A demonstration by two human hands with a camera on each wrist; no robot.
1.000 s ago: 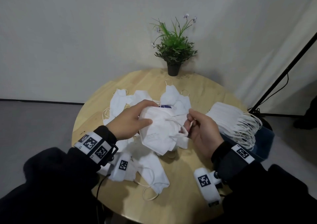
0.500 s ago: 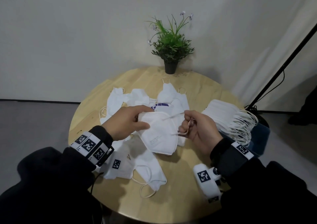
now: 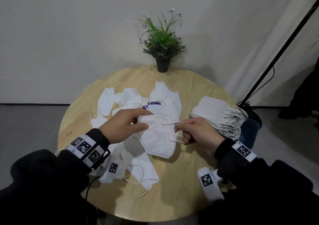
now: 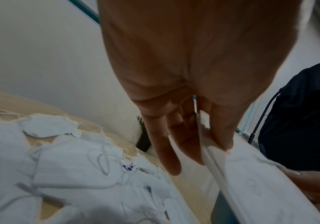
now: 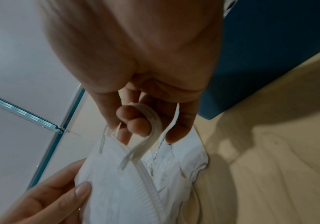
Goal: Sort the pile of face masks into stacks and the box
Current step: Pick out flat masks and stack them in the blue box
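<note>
Holding one folded mask (image 3: 158,136) between both hands, stack (image 3: 219,114) off to the right

left hand (image 3: 124,124) pinches its left end, right hand (image 3: 198,133) grips the ear loops (image 5: 151,119); right's nearer the stack.

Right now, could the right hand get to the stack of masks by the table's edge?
Probably yes. The stack of masks lies just beyond the right hand with nothing between them, but that hand is pinching the ear loops of the held mask, so it would need to let go.

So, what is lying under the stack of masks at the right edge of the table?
A dark blue box shows beneath the stack of masks, past the table edge. The stack covers its top, so the inside is hidden.
</note>
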